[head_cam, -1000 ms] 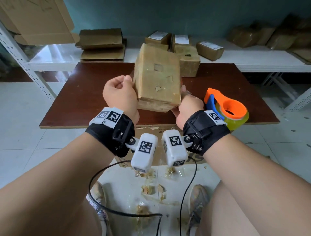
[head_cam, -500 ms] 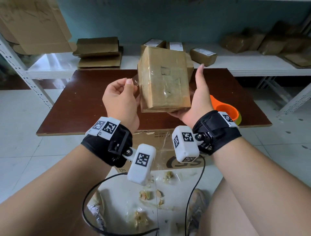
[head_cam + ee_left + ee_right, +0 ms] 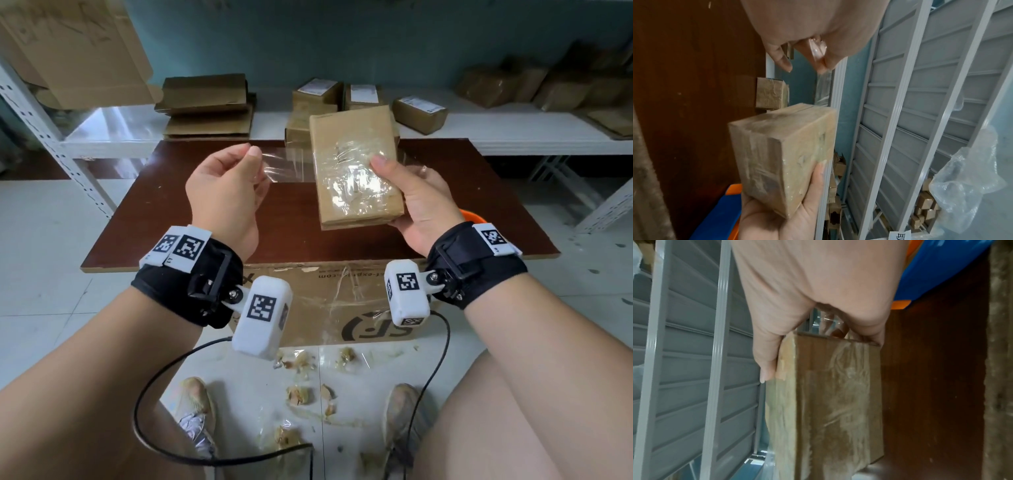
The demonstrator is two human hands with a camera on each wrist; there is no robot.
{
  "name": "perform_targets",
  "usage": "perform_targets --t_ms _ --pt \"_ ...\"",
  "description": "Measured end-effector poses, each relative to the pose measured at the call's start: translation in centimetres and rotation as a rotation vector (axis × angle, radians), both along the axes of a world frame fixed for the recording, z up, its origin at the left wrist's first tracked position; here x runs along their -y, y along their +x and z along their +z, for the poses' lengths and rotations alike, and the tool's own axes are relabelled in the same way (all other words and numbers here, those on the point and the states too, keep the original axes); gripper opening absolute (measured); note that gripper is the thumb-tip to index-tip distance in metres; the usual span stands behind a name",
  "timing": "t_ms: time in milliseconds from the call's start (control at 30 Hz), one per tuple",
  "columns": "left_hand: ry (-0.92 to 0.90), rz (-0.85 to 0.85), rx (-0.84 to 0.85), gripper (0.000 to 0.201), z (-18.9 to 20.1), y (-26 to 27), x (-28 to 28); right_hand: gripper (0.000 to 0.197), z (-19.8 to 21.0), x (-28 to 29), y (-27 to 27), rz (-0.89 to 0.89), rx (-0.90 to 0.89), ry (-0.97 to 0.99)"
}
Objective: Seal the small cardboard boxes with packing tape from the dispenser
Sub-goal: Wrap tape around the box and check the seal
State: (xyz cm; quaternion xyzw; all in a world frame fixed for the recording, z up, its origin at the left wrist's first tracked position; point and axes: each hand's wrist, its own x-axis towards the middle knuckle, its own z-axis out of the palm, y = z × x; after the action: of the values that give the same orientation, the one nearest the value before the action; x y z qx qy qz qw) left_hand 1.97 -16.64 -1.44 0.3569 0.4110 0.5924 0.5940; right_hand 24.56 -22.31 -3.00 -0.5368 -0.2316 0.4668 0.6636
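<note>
Pinching a loose strip of clear packing tape [image 3: 286, 164] stretched to the small cardboard box [image 3: 356, 168], the left hand [image 3: 227, 192] risks it folding onto itself; the right hand [image 3: 416, 202] clamps the box above the desk [image 3: 144, 219]

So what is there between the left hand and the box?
A strip of clear tape spans the gap: the left hand pinches one end, the other end is on the box held by the right hand. Head view shows it.
</note>
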Motion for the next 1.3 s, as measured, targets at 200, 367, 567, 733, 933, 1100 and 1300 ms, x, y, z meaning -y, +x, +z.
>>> perform_targets --t_ms 200,367,567,733,933,1100,1300 --pt "0.000 -0.027 -0.154 0.012 0.3 -0.5 0.1 0.083 -0.1 0.1 0.8 -0.042 -0.032 0.027" --pt "-0.041 -0.046 -0.187 0.015 0.3 -0.5 -0.2 0.088 0.2 0.2 0.6 0.015 -0.069 0.081" --pt "-0.223 -0.076 -0.095 0.017 -1.8 0.4 -1.8 0.068 0.4 0.3 -1.0 0.024 -0.045 0.071" --pt "-0.374 -0.025 -0.036 0.029 -1.6 1.2 -2.1 0.063 0.2 0.2 -2.4 0.041 0.010 0.099" --pt "-0.358 0.000 -0.044 0.015 -3.4 2.3 -1.5 0.089 -0.8 -0.7 -4.8 -0.004 0.133 0.139" --pt "-0.313 -0.070 -0.048 0.020 -3.6 1.8 -0.8 0.102 -1.6 -1.1 -5.7 -0.040 0.192 0.124" --pt "-0.183 -0.166 -0.139 0.041 -3.3 1.1 -1.4 0.098 -1.0 -0.7 -5.3 -0.021 0.255 0.120"
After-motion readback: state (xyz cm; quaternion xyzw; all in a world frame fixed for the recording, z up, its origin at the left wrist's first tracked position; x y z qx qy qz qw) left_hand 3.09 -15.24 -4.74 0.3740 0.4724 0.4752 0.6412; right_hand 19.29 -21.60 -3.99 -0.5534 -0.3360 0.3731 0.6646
